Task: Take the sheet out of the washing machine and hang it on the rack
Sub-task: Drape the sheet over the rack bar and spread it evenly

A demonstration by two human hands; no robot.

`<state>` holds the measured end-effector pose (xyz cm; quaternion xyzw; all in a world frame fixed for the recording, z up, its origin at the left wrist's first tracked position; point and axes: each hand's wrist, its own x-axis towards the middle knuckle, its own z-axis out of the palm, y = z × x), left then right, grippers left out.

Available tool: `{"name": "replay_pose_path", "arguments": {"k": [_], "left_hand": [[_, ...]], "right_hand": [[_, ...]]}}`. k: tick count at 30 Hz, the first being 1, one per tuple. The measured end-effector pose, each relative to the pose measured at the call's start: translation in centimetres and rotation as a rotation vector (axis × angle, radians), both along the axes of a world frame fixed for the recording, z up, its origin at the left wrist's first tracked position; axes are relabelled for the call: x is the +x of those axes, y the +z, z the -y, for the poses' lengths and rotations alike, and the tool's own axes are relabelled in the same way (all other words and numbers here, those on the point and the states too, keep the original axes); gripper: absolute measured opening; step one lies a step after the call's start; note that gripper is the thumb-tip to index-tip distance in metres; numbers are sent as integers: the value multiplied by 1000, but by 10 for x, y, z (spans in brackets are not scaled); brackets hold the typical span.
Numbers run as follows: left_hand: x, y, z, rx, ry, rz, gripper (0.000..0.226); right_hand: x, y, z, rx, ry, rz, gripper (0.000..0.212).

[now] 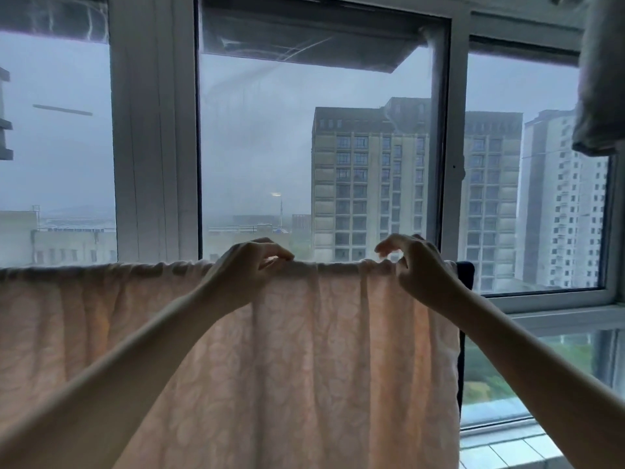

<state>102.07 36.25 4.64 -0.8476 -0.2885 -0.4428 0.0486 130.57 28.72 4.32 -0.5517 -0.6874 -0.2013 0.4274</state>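
A pale pink patterned sheet [321, 367] hangs draped over a horizontal rack bar, its top fold running from the left edge to the right of centre. My left hand [247, 269] pinches the top fold near the middle. To its right, my right hand [416, 269] pinches the bunched fold, with the upper fingers curled above it. The bar itself is hidden under the fabric. A dark rack end [465, 275] shows just right of the sheet.
A large window with white frames [155, 130] stands right behind the rack, with tall buildings outside. A grey cloth [602, 79] hangs at the upper right. The window sill [558, 316] runs at the right, with tiled floor [514, 451] below.
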Motion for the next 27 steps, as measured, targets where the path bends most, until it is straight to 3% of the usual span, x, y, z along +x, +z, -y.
{"name": "replay_pose_path", "arguments": {"k": [6, 10, 19, 27], "left_hand": [[8, 4, -7, -55, 14, 69, 4], [9, 12, -1, -102, 60, 88, 18], [-21, 9, 2, -62, 196, 179, 8], [-46, 12, 7, -131, 169, 2, 10]], "right_hand": [[37, -2, 9, -175, -22, 40, 30], [43, -4, 8, -78, 5, 64, 17], [41, -6, -5, -20, -156, 24, 16], [-33, -1, -3, -56, 98, 148, 18]]}}
